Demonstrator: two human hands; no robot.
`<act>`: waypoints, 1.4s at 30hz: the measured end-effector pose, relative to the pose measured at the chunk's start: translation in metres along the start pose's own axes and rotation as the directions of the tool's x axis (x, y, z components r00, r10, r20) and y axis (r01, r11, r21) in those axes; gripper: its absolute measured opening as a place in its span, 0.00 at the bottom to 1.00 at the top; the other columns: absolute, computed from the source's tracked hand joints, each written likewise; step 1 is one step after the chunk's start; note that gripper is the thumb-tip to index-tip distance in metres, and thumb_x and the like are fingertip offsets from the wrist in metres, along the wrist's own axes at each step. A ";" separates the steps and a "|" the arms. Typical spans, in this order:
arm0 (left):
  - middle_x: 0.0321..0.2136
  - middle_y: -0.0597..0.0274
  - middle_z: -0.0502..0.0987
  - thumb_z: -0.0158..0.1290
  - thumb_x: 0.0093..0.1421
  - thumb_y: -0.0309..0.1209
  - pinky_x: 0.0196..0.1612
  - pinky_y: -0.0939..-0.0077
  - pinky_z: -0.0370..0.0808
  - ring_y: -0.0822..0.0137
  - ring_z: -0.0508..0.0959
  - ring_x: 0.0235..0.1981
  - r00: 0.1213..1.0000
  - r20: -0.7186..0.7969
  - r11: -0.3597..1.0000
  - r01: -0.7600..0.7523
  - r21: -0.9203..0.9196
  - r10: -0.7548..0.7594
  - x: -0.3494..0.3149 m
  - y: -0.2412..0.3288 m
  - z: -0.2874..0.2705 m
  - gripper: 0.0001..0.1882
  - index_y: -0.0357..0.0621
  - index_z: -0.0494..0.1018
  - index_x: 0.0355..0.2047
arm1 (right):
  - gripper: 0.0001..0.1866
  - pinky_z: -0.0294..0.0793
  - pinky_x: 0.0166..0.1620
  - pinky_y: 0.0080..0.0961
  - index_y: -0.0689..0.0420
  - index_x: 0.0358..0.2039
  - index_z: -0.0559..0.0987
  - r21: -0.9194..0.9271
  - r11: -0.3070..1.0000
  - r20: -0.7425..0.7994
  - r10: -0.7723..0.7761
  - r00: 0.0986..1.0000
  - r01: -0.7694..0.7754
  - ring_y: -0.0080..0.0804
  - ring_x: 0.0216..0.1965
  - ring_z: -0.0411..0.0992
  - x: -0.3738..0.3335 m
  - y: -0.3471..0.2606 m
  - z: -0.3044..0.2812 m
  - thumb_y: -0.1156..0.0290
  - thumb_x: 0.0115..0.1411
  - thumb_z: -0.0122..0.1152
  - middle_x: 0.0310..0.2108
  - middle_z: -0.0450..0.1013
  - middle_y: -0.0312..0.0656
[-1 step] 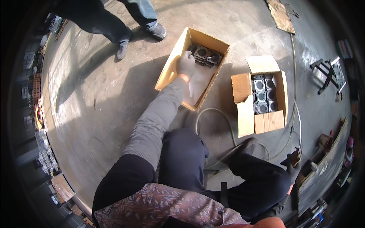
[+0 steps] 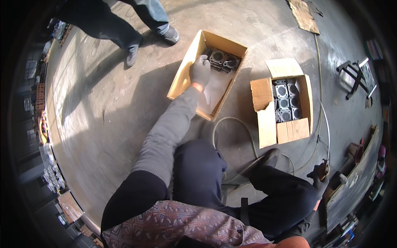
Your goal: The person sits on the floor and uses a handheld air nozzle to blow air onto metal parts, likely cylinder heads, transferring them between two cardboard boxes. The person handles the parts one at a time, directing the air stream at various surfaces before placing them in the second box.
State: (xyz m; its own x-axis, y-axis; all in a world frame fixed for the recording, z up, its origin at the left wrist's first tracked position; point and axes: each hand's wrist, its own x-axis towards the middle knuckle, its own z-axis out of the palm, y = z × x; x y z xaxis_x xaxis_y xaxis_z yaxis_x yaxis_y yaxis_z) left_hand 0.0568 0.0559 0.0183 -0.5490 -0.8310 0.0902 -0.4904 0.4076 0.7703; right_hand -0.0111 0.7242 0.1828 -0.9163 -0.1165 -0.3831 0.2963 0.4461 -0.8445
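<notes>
My left hand (image 2: 199, 69), in a grey glove, reaches into a tall cardboard box (image 2: 180, 78) in front of me. Its bent fingers close on the left end of a dark metal engine cylinder block (image 2: 223, 59) with round bores, lying at the box's far end; the fingertips are partly hidden. Down at the right, beside my knee, my gloved right hand (image 2: 321, 184) is wrapped round an orange-brown hand tool (image 2: 322, 169) on the end of a pale hose (image 2: 328, 132). The tool's exact kind is hard to make out.
An open cardboard box (image 2: 263, 95) to the right holds several cylinder blocks (image 2: 285, 103). The hose loops over the concrete floor near my foot (image 2: 271, 158). Another person's legs (image 2: 124, 35) stand at the far left. A small folding stand (image 2: 357, 78) is at the right.
The whole view has shifted very slightly. My left hand stays at the block in the box, and the right hand keeps its hold on the tool.
</notes>
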 end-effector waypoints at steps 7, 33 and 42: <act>0.37 0.61 0.83 0.51 0.69 0.27 0.41 0.77 0.78 0.73 0.80 0.35 0.946 0.269 0.883 0.275 -0.380 -0.179 -0.058 0.020 -0.061 0.17 0.35 0.74 0.56 | 0.22 0.79 0.39 0.25 0.65 0.60 0.75 -0.072 0.997 0.195 0.000 0.981 0.015 0.25 0.37 0.75 0.003 -0.032 -0.005 0.83 0.66 0.58 0.43 0.77 0.40; 0.53 0.43 0.80 0.54 0.66 0.55 0.60 0.61 0.74 0.49 0.79 0.56 0.317 0.920 0.851 -0.524 -0.034 0.232 -0.187 0.237 0.137 0.33 0.40 0.75 0.58 | 0.10 0.73 0.36 0.36 0.59 0.41 0.79 -0.589 0.784 0.051 -0.207 0.977 0.197 0.43 0.30 0.76 -0.009 -0.123 -0.008 0.67 0.64 0.64 0.28 0.76 0.50; 0.38 0.59 0.81 0.52 0.66 0.41 0.41 0.54 0.77 0.54 0.81 0.40 0.252 0.753 0.637 -0.722 -0.271 0.607 -0.364 0.251 0.194 0.14 0.47 0.81 0.41 | 0.19 0.77 0.39 0.23 0.66 0.56 0.77 -0.082 0.990 0.151 -0.099 0.984 0.112 0.23 0.36 0.76 0.037 -0.072 -0.015 0.78 0.64 0.60 0.38 0.79 0.37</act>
State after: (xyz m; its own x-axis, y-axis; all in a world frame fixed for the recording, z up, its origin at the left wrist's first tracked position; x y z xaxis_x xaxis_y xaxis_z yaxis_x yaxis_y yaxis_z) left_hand 0.0019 0.5344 0.0562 -0.9463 0.3230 0.0148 0.2677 0.7568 0.5963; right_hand -0.0705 0.7013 0.2348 -0.8899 -0.2925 -0.3500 0.1691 0.5012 -0.8486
